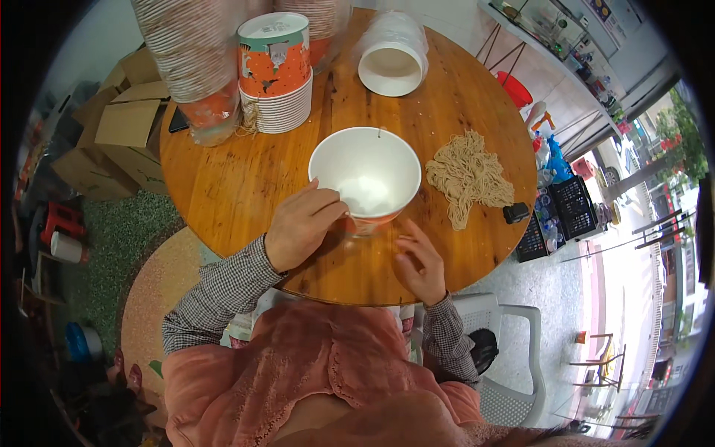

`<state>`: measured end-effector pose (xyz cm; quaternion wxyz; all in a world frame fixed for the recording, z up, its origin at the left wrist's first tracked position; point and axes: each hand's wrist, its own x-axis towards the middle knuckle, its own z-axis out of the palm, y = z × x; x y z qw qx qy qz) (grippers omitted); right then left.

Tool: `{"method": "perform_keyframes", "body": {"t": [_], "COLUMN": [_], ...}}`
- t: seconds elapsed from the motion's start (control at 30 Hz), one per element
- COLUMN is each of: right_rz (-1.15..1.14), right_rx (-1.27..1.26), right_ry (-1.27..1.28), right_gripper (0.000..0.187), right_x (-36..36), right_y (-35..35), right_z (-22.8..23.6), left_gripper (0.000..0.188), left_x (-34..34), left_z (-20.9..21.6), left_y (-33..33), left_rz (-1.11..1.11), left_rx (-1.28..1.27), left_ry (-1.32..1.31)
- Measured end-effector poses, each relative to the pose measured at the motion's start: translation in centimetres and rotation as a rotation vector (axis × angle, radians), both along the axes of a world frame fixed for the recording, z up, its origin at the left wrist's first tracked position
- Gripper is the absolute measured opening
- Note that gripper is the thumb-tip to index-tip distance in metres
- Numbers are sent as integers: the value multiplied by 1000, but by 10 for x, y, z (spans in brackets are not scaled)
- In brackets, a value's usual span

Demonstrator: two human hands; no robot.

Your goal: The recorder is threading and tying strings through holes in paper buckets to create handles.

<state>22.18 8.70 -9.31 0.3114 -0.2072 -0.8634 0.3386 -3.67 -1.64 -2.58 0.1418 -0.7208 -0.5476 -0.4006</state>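
Pink garment [275, 357], nearest the viewer. Left to right: orange paper tubs [275, 71], nested presumably to save space; left hand [304, 223], fingers closed on the near rim of 1 white-lined tub [365, 167], apparently steadying it on the wooden table [201, 186]; right hand [422, 261], loosely open beside it; tan string [469, 179], heaped within reach.

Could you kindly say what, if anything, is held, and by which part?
The left grip holds the round orange paper bucket, white inside, by its near left rim; the right grip looks empty.
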Motion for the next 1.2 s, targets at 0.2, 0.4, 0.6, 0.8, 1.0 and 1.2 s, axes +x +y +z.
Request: {"method": "perform_keyframes", "body": {"t": [0.2, 0.4, 0.6, 0.8, 1.0, 1.2], "right_rz": [-253, -358, -280, -211, -17, -19], "right_rx": [-593, -523, -409, 130, 354, 683], "right_ry": [512, 776, 668, 526, 220, -65], "right_gripper": [41, 40, 22, 22, 23, 21], "right_x": [-39, -96, -153, -233, -321, -372], "right_y": [-14, 5, 53, 132, 147, 119], "right_z": [4, 49, 94, 172, 219, 226], "left_gripper": [15, 10, 16, 27, 21, 22], "left_x": [-1, -19, -60, -81, -77, -78], "left_z": [17, 21, 3, -77, -107, -108], "left_y": [10, 27, 67, 101, 113, 112], "left_rz": [69, 89, -12, 128, -69, -67], "left_rx": [181, 246, 378, 276, -335, -379], "left_ry": [-262, -531, -876, -736, -427, -379]}}
